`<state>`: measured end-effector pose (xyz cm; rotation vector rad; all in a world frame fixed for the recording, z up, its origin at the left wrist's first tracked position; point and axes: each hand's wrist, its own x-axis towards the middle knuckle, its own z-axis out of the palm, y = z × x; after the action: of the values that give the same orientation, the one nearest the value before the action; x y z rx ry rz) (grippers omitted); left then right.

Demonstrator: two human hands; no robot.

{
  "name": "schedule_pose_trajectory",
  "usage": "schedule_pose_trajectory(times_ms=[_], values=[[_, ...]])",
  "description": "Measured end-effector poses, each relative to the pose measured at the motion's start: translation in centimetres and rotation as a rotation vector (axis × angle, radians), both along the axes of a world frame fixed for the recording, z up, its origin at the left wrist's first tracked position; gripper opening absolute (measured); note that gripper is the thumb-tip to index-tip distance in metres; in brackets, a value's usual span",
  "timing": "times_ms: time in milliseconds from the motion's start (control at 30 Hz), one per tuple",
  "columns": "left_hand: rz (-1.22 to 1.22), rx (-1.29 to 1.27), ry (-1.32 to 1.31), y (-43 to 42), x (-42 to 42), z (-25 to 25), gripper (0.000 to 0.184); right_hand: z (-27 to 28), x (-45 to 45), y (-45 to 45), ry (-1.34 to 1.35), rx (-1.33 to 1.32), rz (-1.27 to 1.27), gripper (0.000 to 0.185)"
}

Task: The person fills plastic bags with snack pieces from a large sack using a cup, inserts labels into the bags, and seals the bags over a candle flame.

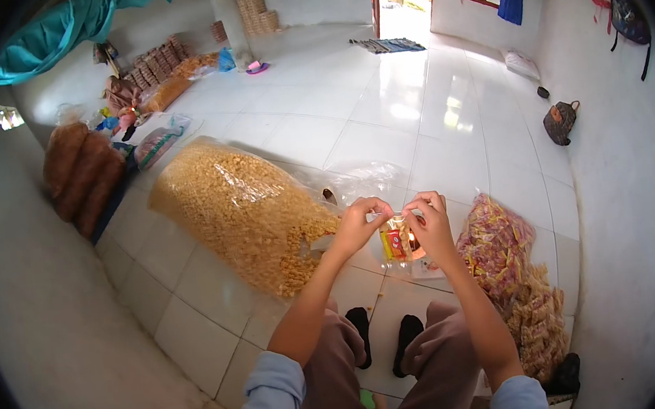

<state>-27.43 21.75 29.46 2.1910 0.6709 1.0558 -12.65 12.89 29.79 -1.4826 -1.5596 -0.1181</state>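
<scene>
Between both hands hangs a small clear packet [396, 243] with a red and yellow label and pale pieces inside. My left hand [364, 221] pinches its top left corner, and my right hand [429, 225] pinches the top right corner. Just behind the packet, partly hidden by it and my right hand, a small flame glows near a round orange-rimmed object [419, 252]. To the left lies a large clear bag [237, 205] of golden snack pieces, its open end near my left hand. On the right is a pile of filled packets [496, 239].
More tan packets [538, 318] lie beside my right forearm. Brown sacks [82, 177] lean on the left wall. A person [121, 94] sits at the back left near stacked goods [160, 63]. A mat [389, 45] lies by the doorway; a dark bag [561, 123] is by the right wall.
</scene>
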Motion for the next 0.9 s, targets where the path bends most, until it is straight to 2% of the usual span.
schedule_pose_trajectory(times_ms=[67,100,167,233,300,433,467,667,800,900], values=[[-0.166,-0.446,-0.032,0.6,0.8,-1.6,0.012,-1.6,1.7,0.1,0.299,-0.2,0.189,0.016],[-0.174,-0.466,-0.023,0.9,1.3,-2.8,0.012,-2.8,2.3,0.2,0.31,-0.216,0.177,0.016],[-0.182,-0.453,0.001,1.6,2.5,-5.3,0.014,-5.4,3.4,0.4,0.924,-0.409,0.364,0.018],[-0.198,-0.517,0.045,2.0,3.6,-8.1,0.015,-8.0,3.9,0.5,0.968,-0.451,0.283,0.019],[-0.21,-0.595,0.095,2.2,4.7,-11.4,0.016,-11.6,4.5,0.7,1.162,-0.432,0.214,0.019],[-0.173,-0.796,0.153,2.6,6.5,-19.3,0.016,-19.3,5.8,1.1,1.385,-0.488,0.092,0.019],[-0.173,-0.826,0.154,2.7,6.9,-21.2,0.017,-20.6,6.0,1.1,1.475,-0.486,0.066,0.014],[-0.126,-1.058,0.126,2.3,9.0,-28.2,0.017,-27.9,7.5,1.3,1.512,-0.514,-0.132,0.015],[-0.081,-1.104,0.125,2.5,9.8,-30.5,0.017,-30.0,8.4,2.0,1.535,-0.555,-0.189,0.016],[-0.079,-1.177,0.002,2.8,10.1,-31.4,0.019,-31.1,9.1,2.5,1.551,-0.559,-0.182,0.017]])
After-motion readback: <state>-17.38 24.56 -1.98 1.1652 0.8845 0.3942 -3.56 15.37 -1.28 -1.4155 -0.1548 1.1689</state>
